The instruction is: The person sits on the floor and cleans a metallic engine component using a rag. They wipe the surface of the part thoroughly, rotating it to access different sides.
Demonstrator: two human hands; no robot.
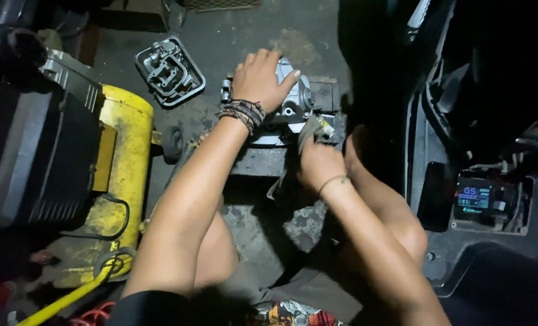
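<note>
The fingers of the left hand are spread flat over the top of a grey metal engine casting, pressing it down rather than gripping it. The casting is seated on a dark block set on the concrete floor, directly ahead of the knees. The right hand is closed on a soiled rag, which is held against the near right face of the casting; the fingers themselves are largely hidden, so the exact grasp cannot be told.

For the wiping in hand, downward pressure should be kept centred so that the casting is not tipped off the block. The rag is best worked in short strokes away from the projecting fittings, which appear to be studs, though the light is poor.

Room is limited. A yellow compressor tank lies close on the left, with its hose trailing near. A separate valve cover lies on the floor just beyond the left wrist. Dark scooter bodywork bounds the right side. Open floor is left only beyond the casting.
</note>
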